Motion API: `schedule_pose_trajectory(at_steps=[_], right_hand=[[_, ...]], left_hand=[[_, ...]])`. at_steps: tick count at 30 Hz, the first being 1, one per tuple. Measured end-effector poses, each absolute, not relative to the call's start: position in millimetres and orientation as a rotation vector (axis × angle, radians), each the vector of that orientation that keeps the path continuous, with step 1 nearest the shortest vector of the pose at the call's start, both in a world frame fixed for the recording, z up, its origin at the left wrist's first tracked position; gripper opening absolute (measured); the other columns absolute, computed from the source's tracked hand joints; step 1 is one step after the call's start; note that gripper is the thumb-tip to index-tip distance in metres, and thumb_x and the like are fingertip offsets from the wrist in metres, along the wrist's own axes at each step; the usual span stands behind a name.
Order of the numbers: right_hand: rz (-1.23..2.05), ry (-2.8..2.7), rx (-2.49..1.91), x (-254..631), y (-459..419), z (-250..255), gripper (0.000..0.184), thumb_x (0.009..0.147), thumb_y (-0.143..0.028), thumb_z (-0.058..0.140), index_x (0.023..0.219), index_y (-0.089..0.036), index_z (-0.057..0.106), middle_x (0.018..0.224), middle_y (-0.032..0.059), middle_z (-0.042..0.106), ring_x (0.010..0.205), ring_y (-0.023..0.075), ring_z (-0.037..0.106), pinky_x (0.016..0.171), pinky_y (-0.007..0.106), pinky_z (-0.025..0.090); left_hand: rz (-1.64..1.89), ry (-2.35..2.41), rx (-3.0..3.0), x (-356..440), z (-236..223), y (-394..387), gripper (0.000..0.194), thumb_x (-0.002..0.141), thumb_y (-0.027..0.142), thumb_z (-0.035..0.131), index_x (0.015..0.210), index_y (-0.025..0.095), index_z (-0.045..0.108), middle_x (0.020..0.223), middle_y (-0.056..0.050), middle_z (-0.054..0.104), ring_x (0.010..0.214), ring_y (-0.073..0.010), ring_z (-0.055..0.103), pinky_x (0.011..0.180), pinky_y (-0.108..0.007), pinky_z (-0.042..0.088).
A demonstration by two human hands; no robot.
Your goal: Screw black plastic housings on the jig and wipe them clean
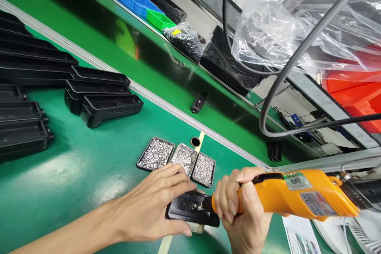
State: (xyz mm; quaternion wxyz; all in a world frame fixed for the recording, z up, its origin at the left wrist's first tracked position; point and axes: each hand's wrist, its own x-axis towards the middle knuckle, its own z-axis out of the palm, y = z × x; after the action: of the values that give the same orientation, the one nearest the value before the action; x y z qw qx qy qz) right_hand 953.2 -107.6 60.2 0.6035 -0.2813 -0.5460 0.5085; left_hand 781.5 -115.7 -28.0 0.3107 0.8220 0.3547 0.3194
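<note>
My right hand (242, 210) is wrapped round an orange electric screwdriver (291, 192) held nearly level. Its bit meets a small screw or metal fitting (195, 206) on a black plastic housing (190, 213). The housing lies on a pale block or fixture (197, 228), mostly hidden beneath it. My left hand (162, 200) presses over the housing's left end, fingers on the far side and thumb along the near edge. Just beyond are three small black trays of shiny metal parts: a left tray (155, 154), a middle tray (183, 159) and a right tray (204, 170).
Rows of black housings (111, 107) stand on the green bench at left. Beyond a metal rail runs a green conveyor (166, 79) carrying a black part (199, 102). Dark cables (285, 71) loop at upper right near clear plastic bags (268, 27). Paper sheets (300, 234) lie at lower right.
</note>
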Motion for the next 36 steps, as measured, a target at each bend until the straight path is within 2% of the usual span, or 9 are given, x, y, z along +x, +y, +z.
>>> schedule_pose_trajectory(at_steps=[6,13,19,24,36], right_hand=[[1.187,-1.277,-0.643,952,-108,55,0.007,0.105,-0.027,0.052,0.1,-0.026,0.058,0.054,-0.0113,0.035,0.037,0.0064,0.026,0.039,0.014,0.037],[1.197,-1.309,-0.645,952,-111,55,0.006,0.105,-0.029,0.053,0.101,-0.027,0.058,0.055,-0.0113,0.036,0.038,0.0066,0.027,0.04,0.015,0.038],[1.212,-1.319,-0.666,958,-111,54,0.008,0.105,-0.032,0.052,0.104,-0.027,0.059,0.055,-0.0107,0.036,0.038,0.0076,0.026,0.04,0.016,0.036],[1.254,-1.333,-0.669,963,-110,53,0.013,0.107,-0.032,0.046,0.106,-0.028,0.058,0.058,-0.01,0.037,0.04,0.0082,0.027,0.042,0.017,0.037],[1.257,-1.3,-0.705,961,-111,56,0.013,0.106,-0.034,0.049,0.103,-0.028,0.06,0.057,-0.0095,0.035,0.04,0.0085,0.024,0.04,0.018,0.035]], left_hand=[[0.845,0.943,2.171,782,-29,-116,0.063,0.077,0.052,0.087,0.125,0.024,0.058,0.11,-0.003,0.063,0.109,-0.0296,0.052,0.099,-0.048,0.041],[0.824,0.936,2.141,782,-25,-115,0.06,0.077,0.055,0.086,0.12,0.024,0.061,0.104,-0.002,0.063,0.101,-0.0273,0.054,0.089,-0.044,0.044],[0.823,0.941,2.138,782,-27,-115,0.062,0.077,0.06,0.084,0.122,0.024,0.06,0.108,-0.003,0.064,0.108,-0.0302,0.054,0.097,-0.048,0.043],[0.814,0.95,2.132,781,-27,-115,0.062,0.077,0.059,0.084,0.123,0.024,0.06,0.11,-0.004,0.064,0.109,-0.03,0.054,0.097,-0.047,0.044],[0.81,0.962,2.135,781,-27,-117,0.065,0.077,0.058,0.085,0.126,0.023,0.06,0.11,-0.005,0.064,0.109,-0.0304,0.055,0.1,-0.049,0.044]])
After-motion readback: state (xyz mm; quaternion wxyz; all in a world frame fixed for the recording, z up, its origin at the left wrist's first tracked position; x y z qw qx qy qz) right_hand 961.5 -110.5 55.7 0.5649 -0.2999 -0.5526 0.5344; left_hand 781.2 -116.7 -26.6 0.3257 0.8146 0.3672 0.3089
